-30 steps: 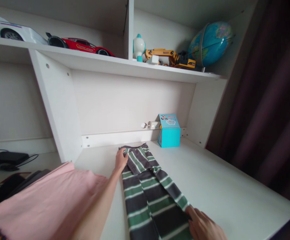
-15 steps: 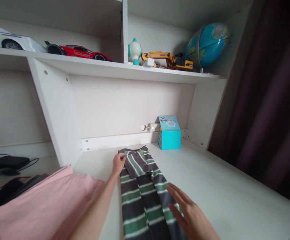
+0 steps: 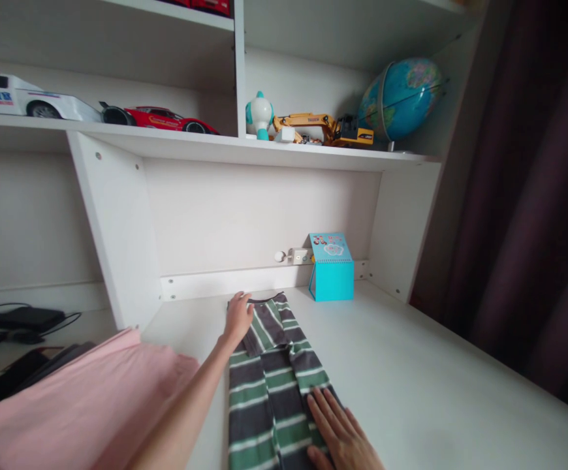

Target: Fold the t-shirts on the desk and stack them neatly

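A folded shirt (image 3: 269,385) with grey, green and white stripes lies lengthwise on the white desk (image 3: 411,385). My left hand (image 3: 237,316) rests on its far left corner by the collar, fingers stretched out flat. My right hand (image 3: 339,431) lies flat on the shirt's near right edge, fingers extended and together. Neither hand grips anything.
A pink garment (image 3: 78,405) lies at the left. A turquoise box (image 3: 331,269) stands at the back wall beside a socket (image 3: 298,255). The shelf above carries toy cars (image 3: 159,118), a toy excavator (image 3: 323,128) and a globe (image 3: 399,93). Cables and dark devices (image 3: 10,320) sit far left; a dark curtain (image 3: 533,215) hangs right.
The right side of the shirt has been folded in, making it narrower. My right hand slid from the lower right edge onto the shirt and pressed flat. My left hand opened at the collar.
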The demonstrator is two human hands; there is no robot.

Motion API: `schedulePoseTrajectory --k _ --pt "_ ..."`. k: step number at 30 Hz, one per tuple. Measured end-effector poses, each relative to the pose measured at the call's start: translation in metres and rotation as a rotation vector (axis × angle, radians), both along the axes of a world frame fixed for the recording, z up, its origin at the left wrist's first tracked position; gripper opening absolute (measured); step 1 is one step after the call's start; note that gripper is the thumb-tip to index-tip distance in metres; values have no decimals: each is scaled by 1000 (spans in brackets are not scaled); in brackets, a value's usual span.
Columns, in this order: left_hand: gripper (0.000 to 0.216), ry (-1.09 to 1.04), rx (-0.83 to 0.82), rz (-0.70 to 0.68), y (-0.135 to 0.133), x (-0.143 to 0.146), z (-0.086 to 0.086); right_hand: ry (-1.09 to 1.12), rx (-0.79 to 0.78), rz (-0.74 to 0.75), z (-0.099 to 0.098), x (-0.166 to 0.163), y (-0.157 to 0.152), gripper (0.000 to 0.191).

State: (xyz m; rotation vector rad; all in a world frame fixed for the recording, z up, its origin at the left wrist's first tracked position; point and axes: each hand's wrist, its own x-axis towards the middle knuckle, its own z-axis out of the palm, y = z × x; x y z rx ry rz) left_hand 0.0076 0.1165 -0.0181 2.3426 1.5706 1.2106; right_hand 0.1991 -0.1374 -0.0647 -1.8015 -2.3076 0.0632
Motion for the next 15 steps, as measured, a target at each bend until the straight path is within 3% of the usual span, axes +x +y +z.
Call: schedulePoseTrajectory --k 3,6,10,15 --pt "42 228 -60 -147 -19 38 5 21 5 1 -1 0 1 57" --pt "66 395 -319 -93 -28 62 -4 41 -43 -36 7 -4 -3 57" --pt "82 474 -588 -69 -29 64 -8 83 -87 -65 20 -9 -11 57" --pt "81 483 -629 -96 -50 65 9 101 -99 -107 28 -12 -20 56"
